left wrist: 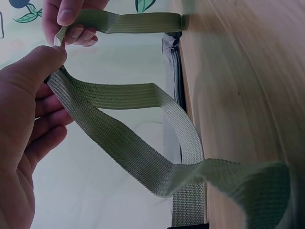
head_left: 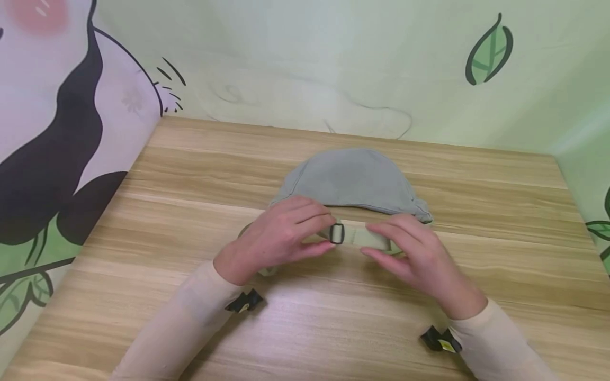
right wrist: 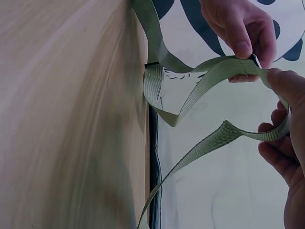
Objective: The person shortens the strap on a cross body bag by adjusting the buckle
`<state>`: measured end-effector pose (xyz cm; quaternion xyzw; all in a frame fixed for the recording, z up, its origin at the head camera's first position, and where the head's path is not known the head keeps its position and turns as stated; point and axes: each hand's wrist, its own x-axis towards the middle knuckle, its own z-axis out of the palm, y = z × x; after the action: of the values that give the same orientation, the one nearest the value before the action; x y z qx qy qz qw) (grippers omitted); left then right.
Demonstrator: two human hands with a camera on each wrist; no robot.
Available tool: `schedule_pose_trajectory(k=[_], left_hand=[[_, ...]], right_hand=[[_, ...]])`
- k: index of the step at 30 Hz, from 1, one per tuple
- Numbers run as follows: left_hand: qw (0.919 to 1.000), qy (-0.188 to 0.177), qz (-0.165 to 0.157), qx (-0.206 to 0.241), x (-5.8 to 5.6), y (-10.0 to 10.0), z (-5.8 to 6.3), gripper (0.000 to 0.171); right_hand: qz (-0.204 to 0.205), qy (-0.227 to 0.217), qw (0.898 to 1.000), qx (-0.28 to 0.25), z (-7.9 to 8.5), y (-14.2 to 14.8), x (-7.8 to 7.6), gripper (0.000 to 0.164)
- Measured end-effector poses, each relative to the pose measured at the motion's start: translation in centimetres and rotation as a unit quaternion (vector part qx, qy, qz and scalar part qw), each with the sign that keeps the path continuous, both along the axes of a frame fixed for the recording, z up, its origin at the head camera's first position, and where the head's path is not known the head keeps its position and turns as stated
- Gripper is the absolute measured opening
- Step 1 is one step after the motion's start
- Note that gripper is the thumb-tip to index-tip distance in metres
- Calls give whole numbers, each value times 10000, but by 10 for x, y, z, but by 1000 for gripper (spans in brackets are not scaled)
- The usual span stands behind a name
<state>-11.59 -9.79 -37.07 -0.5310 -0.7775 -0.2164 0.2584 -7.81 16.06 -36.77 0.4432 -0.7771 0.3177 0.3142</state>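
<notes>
A grey, half-moon fabric bag, like a waist bag (head_left: 352, 180), lies on the table just beyond both hands. In front of it, a pale green webbing strap (head_left: 355, 237) is held up with a dark slide buckle (head_left: 337, 233) on it. The left hand (head_left: 281, 233) pinches the strap at the buckle between thumb and fingers. A short way to the right, the right hand (head_left: 419, 256) grips the same strap, thumb below and fingers above. Loops of the webbing (left wrist: 124, 143) hang toward the table in the left wrist view. Fingers partly cover the buckle in both wrist views.
The wood-grain table (head_left: 310, 338) meets a light green wall (head_left: 295, 69) at the back. A panda picture (head_left: 62, 121) covers the left wall. Small black devices (head_left: 245, 301) sit at both wrists.
</notes>
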Motion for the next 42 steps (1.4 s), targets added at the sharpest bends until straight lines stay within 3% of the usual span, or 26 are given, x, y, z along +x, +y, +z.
schedule_pose_trajectory(k=[6, 15, 29, 42], left_hand=[[10000, -62, -40, 9, 1, 1, 0, 29], [9985, -333, -389, 170, 4, 3, -1, 30], [9982, -424, -394, 184, 4, 4, -1, 30], [9958, -564, -622, 376, 5, 5, -3, 31]], right_hand=[[6, -106, 9999, -18, -3, -1, 1, 32], [44, -29, 9998, 209, -7, -1, 0, 28], [300, -112, 9994, -91, -7, -5, 1, 34], [437, 0, 9990, -83, -8, -10, 0, 27]])
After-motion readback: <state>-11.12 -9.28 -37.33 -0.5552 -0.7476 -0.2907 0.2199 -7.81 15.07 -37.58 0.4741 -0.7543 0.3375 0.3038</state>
